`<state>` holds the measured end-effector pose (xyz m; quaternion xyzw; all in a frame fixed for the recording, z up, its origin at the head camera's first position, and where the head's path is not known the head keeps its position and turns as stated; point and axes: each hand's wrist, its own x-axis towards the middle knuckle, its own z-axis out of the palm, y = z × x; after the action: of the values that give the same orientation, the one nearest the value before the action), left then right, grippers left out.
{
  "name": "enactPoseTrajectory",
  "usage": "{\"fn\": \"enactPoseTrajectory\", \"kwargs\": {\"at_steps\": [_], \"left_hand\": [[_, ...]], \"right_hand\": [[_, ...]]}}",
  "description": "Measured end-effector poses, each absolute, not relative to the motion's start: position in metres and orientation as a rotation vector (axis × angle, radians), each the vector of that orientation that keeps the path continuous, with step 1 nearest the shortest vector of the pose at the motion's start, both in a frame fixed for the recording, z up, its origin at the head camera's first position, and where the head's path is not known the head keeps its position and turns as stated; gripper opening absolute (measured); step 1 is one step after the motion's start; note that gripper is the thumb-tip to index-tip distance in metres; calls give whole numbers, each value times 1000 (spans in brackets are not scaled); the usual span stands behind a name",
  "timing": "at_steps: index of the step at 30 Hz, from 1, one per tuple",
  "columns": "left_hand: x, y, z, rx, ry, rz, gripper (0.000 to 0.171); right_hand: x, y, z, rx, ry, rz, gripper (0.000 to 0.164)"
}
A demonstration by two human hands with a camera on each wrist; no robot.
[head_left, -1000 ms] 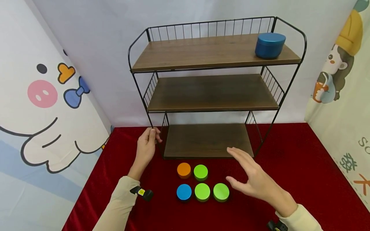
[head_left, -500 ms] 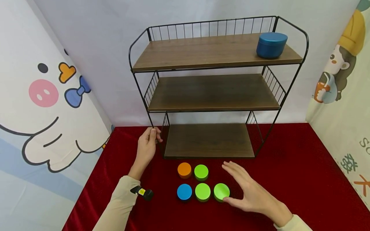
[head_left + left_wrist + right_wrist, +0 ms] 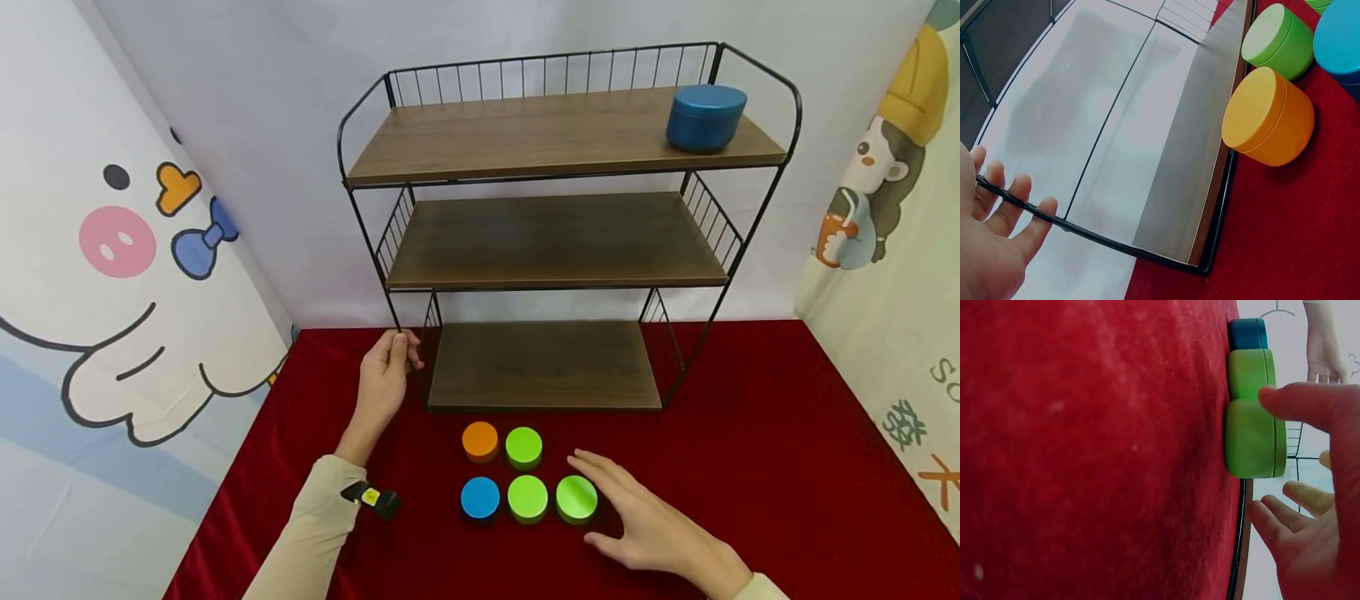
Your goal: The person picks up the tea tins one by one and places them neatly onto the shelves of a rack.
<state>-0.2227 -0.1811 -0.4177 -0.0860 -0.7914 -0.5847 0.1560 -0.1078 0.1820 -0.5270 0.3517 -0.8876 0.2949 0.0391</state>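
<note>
My left hand (image 3: 381, 382) grips the black front post at the lower left of a three-tier shelf rack (image 3: 555, 242). In the left wrist view its fingers (image 3: 1007, 212) bend round the black wire frame. My right hand (image 3: 651, 527) is spread just right of the nearest-right green tin (image 3: 577, 500), thumb and fingers apart on either side and nothing held. Beside that tin stand a second green tin (image 3: 527, 500) and a blue tin (image 3: 480, 499). Behind them are an orange tin (image 3: 480, 442) and a third green tin (image 3: 523, 448).
A larger dark-blue tin (image 3: 705, 118) stands at the right end of the top shelf. Red cloth (image 3: 780, 433) covers the table, and the rack's bottom board (image 3: 543, 367) lies just behind the tins. Printed curtains (image 3: 885, 350) hang at both sides.
My right hand has come down and toward me, from over the area right of the tins to beside the right green tin. The left hand stays on the post.
</note>
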Motion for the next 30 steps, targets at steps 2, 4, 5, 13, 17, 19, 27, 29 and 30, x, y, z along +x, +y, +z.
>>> {"fn": "enactPoseTrajectory", "kwargs": {"at_steps": [2, 4, 5, 13, 17, 19, 27, 29, 30], "left_hand": [[-223, -181, -418, -252, -2269, -1674, 32], [-224, -181, -418, -258, -2271, -1671, 32], [-224, -181, -418, -256, -2268, -1674, 32], [-225, -182, -419, -244, -2260, -1685, 32], [-224, -181, -418, -251, -2258, -1675, 31], [-223, -180, -416, -258, -2258, -1665, 31], [-222, -181, -416, -248, -2271, -1653, 32], [-222, -181, -416, -246, -2270, -1659, 32], [-222, -181, -416, -245, -2269, -1660, 32]], "right_hand": [[-107, 183, -528, 1078, -2742, 918, 94], [-107, 183, -529, 1075, -2764, 935, 93], [-107, 183, -529, 1070, -2775, 944, 93], [-105, 181, -533, 1054, -2815, 1006, 90], [-103, 178, -537, 1065, -2810, 1026, 87], [-102, 177, -537, 1065, -2810, 1025, 85], [-104, 175, -537, 1052, -2843, 1014, 78], [-104, 175, -537, 1055, -2848, 1010, 77], [-105, 175, -537, 1055, -2852, 1010, 76]]}}
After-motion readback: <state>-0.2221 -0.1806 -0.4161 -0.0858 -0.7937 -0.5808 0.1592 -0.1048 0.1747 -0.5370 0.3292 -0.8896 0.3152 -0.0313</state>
